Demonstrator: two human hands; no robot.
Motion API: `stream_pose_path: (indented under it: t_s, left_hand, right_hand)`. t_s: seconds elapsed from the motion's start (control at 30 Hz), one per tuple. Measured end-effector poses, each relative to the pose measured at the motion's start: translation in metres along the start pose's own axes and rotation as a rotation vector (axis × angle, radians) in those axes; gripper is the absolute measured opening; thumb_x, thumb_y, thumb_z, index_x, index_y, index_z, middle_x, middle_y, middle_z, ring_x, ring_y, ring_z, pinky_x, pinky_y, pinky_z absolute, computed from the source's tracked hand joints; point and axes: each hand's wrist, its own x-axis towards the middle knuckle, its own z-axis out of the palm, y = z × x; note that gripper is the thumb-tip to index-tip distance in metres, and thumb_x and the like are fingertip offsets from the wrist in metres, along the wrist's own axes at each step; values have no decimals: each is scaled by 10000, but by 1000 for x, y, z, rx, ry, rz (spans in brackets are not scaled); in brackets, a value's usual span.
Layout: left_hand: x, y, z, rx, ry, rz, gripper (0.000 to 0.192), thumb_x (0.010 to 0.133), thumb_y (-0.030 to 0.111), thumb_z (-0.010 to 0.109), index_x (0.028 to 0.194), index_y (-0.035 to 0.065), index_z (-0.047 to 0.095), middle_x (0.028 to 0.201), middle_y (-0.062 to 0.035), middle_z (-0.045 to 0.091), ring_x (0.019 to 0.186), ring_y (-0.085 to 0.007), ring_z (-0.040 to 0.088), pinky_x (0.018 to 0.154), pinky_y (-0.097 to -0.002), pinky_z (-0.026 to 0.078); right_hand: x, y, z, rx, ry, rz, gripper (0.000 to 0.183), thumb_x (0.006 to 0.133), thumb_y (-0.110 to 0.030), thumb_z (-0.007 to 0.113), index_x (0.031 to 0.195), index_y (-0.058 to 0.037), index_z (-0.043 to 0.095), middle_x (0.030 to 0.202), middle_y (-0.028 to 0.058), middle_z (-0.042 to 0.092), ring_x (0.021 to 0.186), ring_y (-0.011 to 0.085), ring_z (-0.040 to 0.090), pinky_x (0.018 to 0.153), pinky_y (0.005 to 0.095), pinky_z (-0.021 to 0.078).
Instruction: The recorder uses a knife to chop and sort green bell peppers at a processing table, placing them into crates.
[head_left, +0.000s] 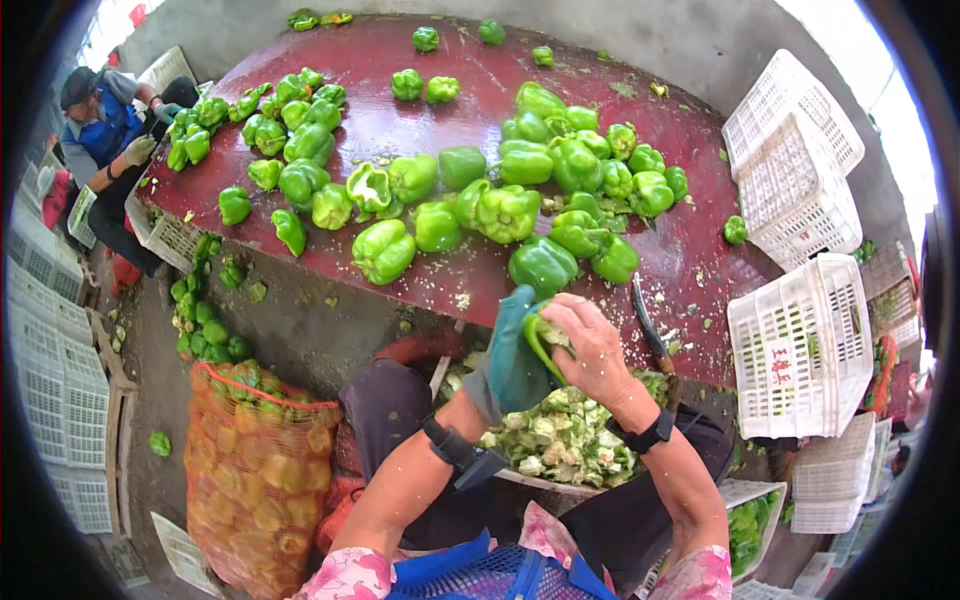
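My left hand (514, 360), in a teal and grey glove, holds a green bell pepper piece (538, 337) over the table's near edge. My bare right hand (589, 349) has its fingers at the pale core inside that pepper. Beneath both hands, a container (536, 484) between my knees holds pale pepper cores and seeds (574, 442). A knife (646, 315) with a dark handle lies on the red table (442, 289) to the right. Whole green bell peppers (510, 214) and an opened one (369, 187) lie in front of my hands.
An orange mesh sack (259, 480) full of peppers stands on the left, with loose peppers (210, 330) spilling above it. White plastic crates (799, 345) are stacked at the right. A co-worker (105, 127) sits at the table's far left end, hands near peppers.
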Motion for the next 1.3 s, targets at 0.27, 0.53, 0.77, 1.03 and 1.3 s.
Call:
stream_pose_path:
  t_s: [0.27,0.53,0.77,1.03,1.3]
  left_hand:
    - [3,-16,2,632,305,412,407,1075,288,492,1403,48,521,1329,-41,585,1177,-143,587,1007,-319,492]
    - [1,-13,-2,1590,34,700,458,1045,223,557,1463,64,458,1411,-93,551,1302,-178,519,1101,-336,412]
    - [5,-24,-16,608,368,285,327,965,138,673,1260,137,531,1151,1,610,1060,-117,591,937,-284,495]
    - [7,-27,-35,821,379,452,311,1041,179,555,1331,67,551,1195,-1,616,1094,-95,573,991,-269,469]
    - [4,-39,-65,1103,405,652,319,990,162,607,1293,68,577,1150,8,604,1016,-101,567,883,-263,480]
  right_hand:
    - [-17,-17,-5,607,106,673,367,957,-140,673,1264,32,567,1099,148,686,978,208,681,876,350,567]
    - [-26,0,2,285,133,326,422,798,-83,722,1196,15,620,1104,152,661,946,286,685,819,381,552]
    - [-45,-33,17,110,150,481,463,792,5,628,1250,42,576,1121,249,621,1054,418,627,919,430,509]
    - [-51,-32,43,-154,190,282,525,777,54,598,1298,58,532,1193,218,601,1040,358,598,883,457,461]
    - [-59,-22,69,-68,391,301,362,850,23,587,1210,12,622,1129,189,681,987,327,654,850,413,453]
